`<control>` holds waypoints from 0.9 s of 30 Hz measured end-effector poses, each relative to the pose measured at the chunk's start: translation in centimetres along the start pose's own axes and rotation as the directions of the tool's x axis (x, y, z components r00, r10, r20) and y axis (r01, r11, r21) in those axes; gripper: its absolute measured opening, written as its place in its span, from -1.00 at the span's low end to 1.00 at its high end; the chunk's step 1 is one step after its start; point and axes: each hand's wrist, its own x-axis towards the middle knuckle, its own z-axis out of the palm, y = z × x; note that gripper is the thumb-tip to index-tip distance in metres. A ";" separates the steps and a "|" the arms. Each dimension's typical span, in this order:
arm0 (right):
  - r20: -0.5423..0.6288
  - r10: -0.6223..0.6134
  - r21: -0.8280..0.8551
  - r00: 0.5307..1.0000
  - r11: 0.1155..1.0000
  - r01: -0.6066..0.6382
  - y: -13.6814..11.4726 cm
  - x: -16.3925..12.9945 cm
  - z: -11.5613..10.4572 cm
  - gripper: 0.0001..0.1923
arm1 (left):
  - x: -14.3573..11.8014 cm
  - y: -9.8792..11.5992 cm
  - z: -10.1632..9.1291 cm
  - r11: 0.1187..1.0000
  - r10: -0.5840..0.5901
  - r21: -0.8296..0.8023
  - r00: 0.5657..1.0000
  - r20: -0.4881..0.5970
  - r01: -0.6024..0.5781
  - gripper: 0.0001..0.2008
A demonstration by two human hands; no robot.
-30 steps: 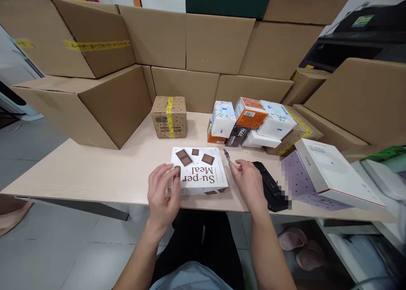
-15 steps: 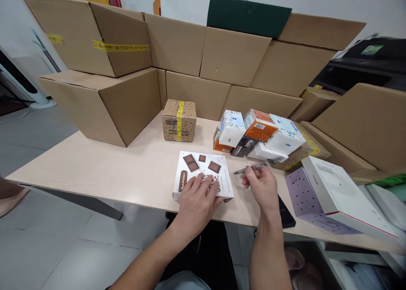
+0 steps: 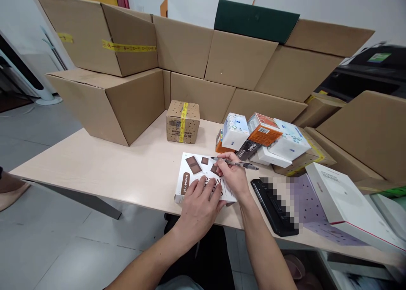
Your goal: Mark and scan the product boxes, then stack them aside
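Observation:
A white box printed with chocolate squares (image 3: 181,180) lies flat near the table's front edge. My left hand (image 3: 200,203) rests on its lower part, fingers stretched over the printed lettering. Between the fingertips of my right hand (image 3: 233,173) is a pen (image 3: 237,163), held over the upper right of the box, its tip pointing left. Whether the tip touches the box I cannot tell. Part of the printing is hidden beneath both hands. To the right of my right wrist lies a black object (image 3: 269,209), partly blurred out by pixel blocks.
A small taped carton (image 3: 183,122) stands behind the white box. Several small boxes, among them an orange one (image 3: 265,130), are piled at the back right. A white box on a lilac base (image 3: 345,197) stands far right. Large cartons (image 3: 136,101) wall the back and left.
My right hand has moved left with the pen, from beside the white box to over its upper right. The black object shows more fully. The whole view has shifted slightly.

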 end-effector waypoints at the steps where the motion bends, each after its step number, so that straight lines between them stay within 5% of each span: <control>1: -0.029 -0.002 -0.022 1.000 1.000 0.002 0.0 -0.1 0.0 -0.83 | 0.0 0.0 0.0 1.000 0.005 0.015 1.000 -0.007 -0.005 -0.70; 11: 0.017 -0.029 -0.185 0.999 0.982 0.032 0.6 0.9 0.0 -0.80 | 0.2 0.0 -0.3 0.998 0.020 0.064 1.000 0.009 -0.020 -0.70; 27: 0.040 -0.057 -0.206 0.998 0.976 0.064 0.8 0.9 -0.1 -0.80 | -0.1 0.0 0.0 0.996 0.011 0.092 1.000 -0.011 -0.010 -0.70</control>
